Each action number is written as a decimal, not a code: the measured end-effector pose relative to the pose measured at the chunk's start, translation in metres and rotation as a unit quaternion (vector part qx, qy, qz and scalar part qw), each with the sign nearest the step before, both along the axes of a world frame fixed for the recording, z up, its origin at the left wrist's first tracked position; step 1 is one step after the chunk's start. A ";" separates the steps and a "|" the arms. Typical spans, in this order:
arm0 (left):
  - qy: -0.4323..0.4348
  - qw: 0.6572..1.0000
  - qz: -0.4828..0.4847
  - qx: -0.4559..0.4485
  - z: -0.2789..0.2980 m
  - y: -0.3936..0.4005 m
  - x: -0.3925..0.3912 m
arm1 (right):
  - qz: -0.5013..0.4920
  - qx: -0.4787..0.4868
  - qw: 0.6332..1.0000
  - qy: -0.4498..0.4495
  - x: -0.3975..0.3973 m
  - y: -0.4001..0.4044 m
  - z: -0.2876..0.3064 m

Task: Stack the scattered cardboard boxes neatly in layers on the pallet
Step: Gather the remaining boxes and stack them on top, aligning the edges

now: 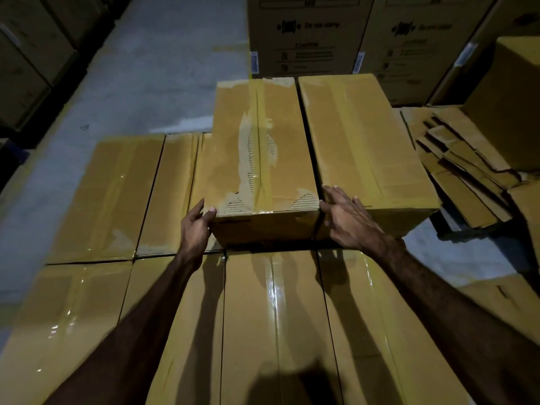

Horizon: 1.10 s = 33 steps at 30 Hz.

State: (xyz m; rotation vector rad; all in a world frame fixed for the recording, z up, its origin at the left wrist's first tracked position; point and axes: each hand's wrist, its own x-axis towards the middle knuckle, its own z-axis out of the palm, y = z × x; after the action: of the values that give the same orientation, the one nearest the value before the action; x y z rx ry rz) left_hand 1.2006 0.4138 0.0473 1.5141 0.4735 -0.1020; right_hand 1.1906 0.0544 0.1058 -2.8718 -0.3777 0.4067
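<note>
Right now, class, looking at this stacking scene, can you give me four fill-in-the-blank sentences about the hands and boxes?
1. The left hand grips the near left ____ of the torn-taped brown cardboard box.
2. The right hand rests on the smooth brown cardboard box with fingers ____.
3. These two boxes sit ____ a lower layer of boxes.
4. Flattened cardboard sheets lie to the ____.

Missing words: corner; spread; on; right

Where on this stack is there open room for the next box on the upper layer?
Free: the lower-layer tops left of the torn box, and the near row in front of it. Crowded: the right, where the second upper box sits tight beside it, with the right hand at the seam.
</note>
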 end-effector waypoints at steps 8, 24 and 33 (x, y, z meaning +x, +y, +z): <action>-0.011 0.999 -0.019 0.028 0.000 0.000 -0.004 | -0.057 0.130 0.986 -0.087 -0.002 -0.010 -0.006; -0.016 0.999 -0.004 0.033 0.001 -0.008 -0.006 | -0.053 0.084 0.993 -0.062 -0.006 -0.031 -0.022; -0.020 1.000 -0.018 0.013 0.007 -0.005 -0.001 | -0.058 0.099 0.992 -0.052 -0.004 -0.031 -0.020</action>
State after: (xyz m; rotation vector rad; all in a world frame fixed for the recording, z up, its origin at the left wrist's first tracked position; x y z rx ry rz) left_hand 1.2001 0.4090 0.0543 1.5473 0.4165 -0.0942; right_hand 1.1871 0.0231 0.0858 -2.7100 -0.2513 0.1866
